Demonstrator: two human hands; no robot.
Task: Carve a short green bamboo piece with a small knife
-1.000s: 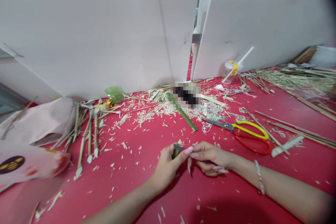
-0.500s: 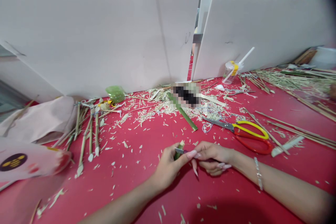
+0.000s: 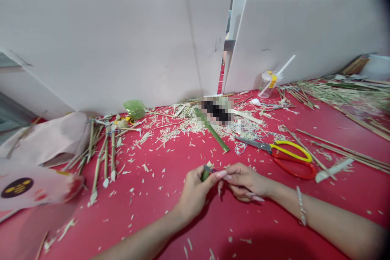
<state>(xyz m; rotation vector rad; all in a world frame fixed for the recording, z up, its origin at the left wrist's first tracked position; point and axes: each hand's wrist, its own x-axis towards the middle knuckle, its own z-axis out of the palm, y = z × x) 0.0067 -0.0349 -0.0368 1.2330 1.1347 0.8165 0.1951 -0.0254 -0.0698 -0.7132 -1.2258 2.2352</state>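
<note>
My left hand [image 3: 195, 195] closes its fingers round the green bamboo piece [image 3: 205, 175], now tipped lower than before, over the red worktop [image 3: 146, 195]; a small blade [image 3: 209, 168] touches its top, and my right hand [image 3: 245, 180] curls narrowly beside it.

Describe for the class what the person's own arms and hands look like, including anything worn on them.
Both forearms are bare, the left arm and the right arm, with no sleeves or gloves. A thin silver-coloured bracelet circles the right wrist. The left hand and right hand have long, pale nails.
</note>
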